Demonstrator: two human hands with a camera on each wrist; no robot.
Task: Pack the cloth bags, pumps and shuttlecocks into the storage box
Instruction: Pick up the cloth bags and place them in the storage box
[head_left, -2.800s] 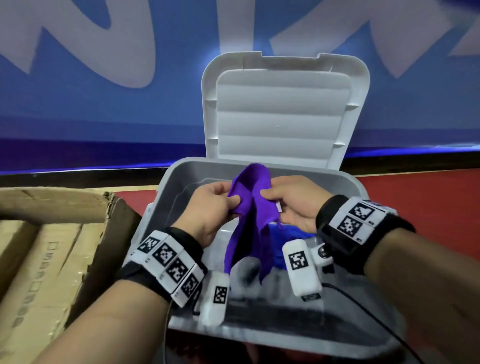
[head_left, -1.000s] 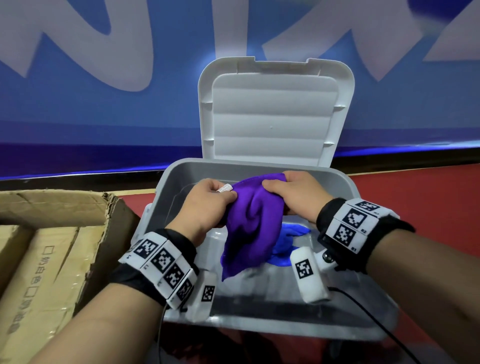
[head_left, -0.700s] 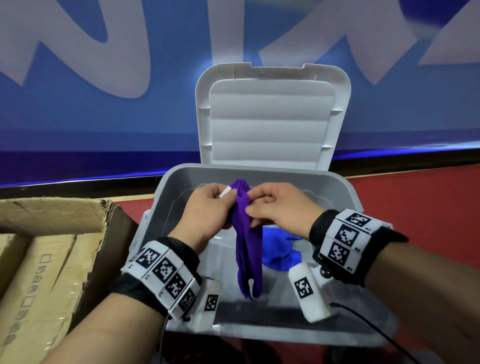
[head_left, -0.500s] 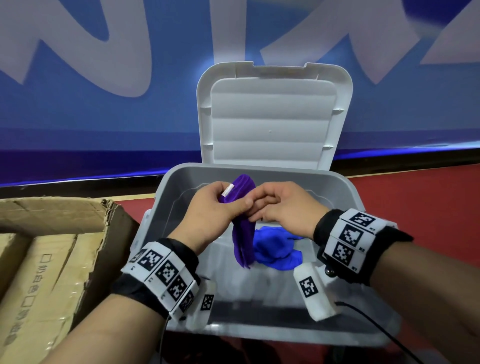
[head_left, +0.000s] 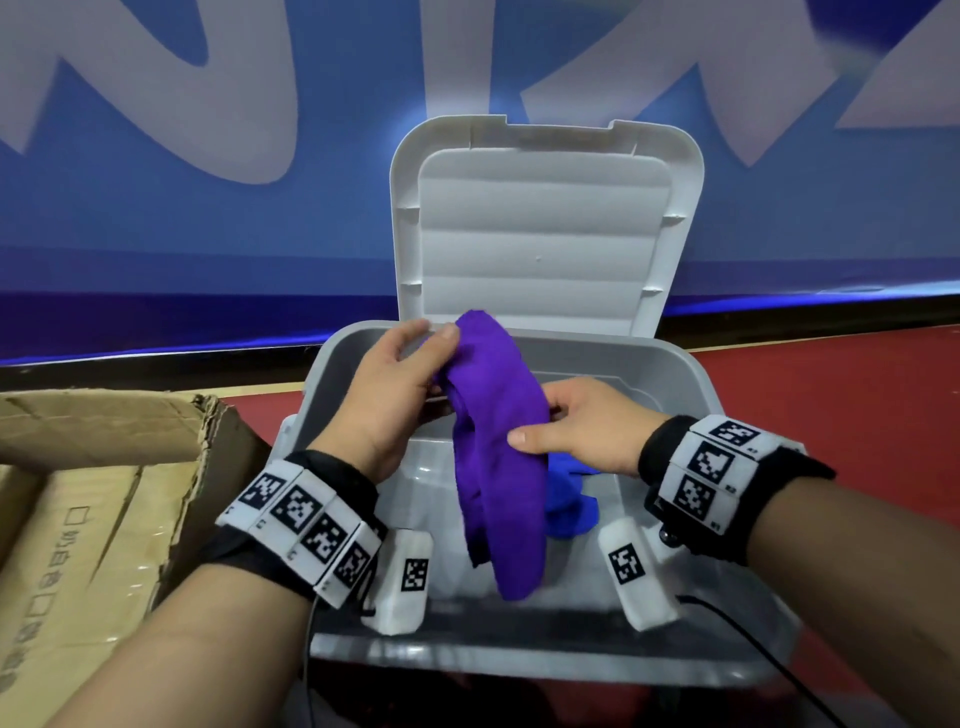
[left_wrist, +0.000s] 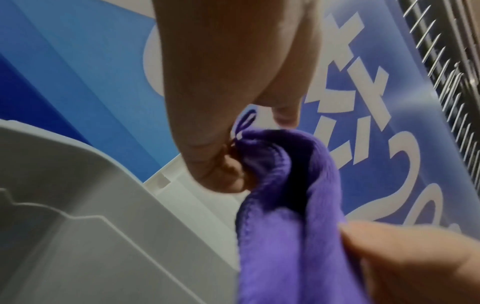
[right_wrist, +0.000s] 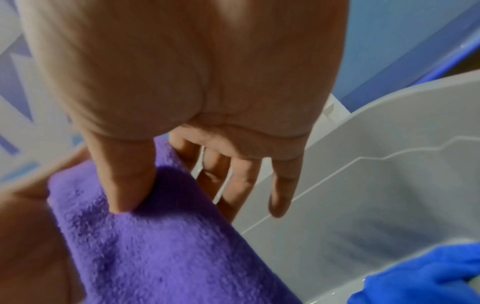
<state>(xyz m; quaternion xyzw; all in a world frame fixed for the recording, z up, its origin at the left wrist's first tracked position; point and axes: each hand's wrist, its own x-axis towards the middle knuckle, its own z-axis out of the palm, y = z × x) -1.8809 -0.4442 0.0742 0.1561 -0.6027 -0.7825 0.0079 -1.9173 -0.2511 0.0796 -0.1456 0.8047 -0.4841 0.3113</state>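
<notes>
Purple bag (head_left: 498, 457): cloth, held up over the open storage box (head_left: 696, 395), hanging folded w/ its lower end down inside the box, above the floor of it.
Left hand (head_left: 395, 395): at the bag's top end, near the box's back-left corner; thumb and fingers curled, pinching the gathered top edge. Left wrist view shows the fingertips (left_wrist: 221, 181) bunched tight on the cloth by a thin purple drawstring loop (left_wrist: 244, 121).
Right hand (head_left: 582, 431): lower, on the bag's right side, mid-length; thumb on the near face, fingers behind, so the cloth sits between them. Right wrist view: thumb (right_wrist: 124, 185) pressed into the fleece, other fingers fairly straight, little finger off the cloth.
Bag vs grips: top in the left pinch, middle in the right; the rest dangles free below both.
Blue bag (head_left: 569, 499): crumpled on the box floor, right side, just behind the purple one.
Lid (head_left: 545, 223): white, stood upright at the box's back edge.
Cardboard box (head_left: 88, 499): left of the storage box, close by.
</notes>
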